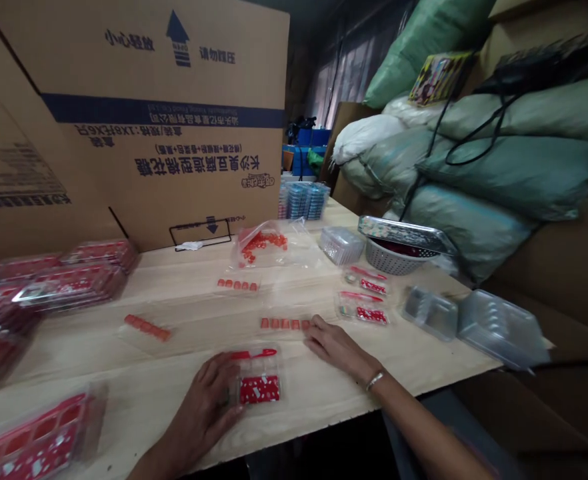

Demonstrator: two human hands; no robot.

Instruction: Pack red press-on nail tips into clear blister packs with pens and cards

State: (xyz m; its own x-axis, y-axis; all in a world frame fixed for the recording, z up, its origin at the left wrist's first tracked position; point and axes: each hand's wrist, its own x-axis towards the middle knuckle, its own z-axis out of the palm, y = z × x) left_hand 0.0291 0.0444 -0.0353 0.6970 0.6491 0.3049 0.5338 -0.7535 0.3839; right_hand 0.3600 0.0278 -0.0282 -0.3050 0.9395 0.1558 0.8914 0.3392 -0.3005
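My left hand is at the near edge of the table, its thumb and curled fingers gripping the left side of a clear plastic tray. Inside that tray lie a red plastic stick and a red patterned packet. Just beyond it, a row of small orange-red pieces lies on clear plastic. The fingertips of my right hand are pinched together at the right end of this row, on its last piece. Two similar trays with red sticks and packets lie to the right.
Further strips of red pieces lie left and behind. A bag of loose pieces sits before a large carton. Filled packs are stacked left. Empty clear trays and a grey basket stand right.
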